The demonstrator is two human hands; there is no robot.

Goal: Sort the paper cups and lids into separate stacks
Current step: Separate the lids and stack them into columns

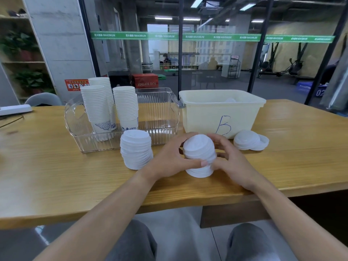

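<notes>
A tall stack of white lids (pixel 200 151) stands on the wooden table (pixel 56 176) in front of me. My left hand (pixel 173 161) grips its left side and my right hand (pixel 231 162) grips its right side. A second lid stack (pixel 136 148) stands free to the left. A short, slumped pile of lids (pixel 248 140) lies to the right. Three stacks of white paper cups (pixel 98 108) stand in a clear ribbed plastic bin (pixel 162 112) behind.
A pale yellow tub marked "B" (pixel 222 113) sits behind the held stack, with a white lid visible inside. A white power strip (pixel 15 109) lies at the far left edge. A glass wall runs behind the table. The table's front edge is near my knees.
</notes>
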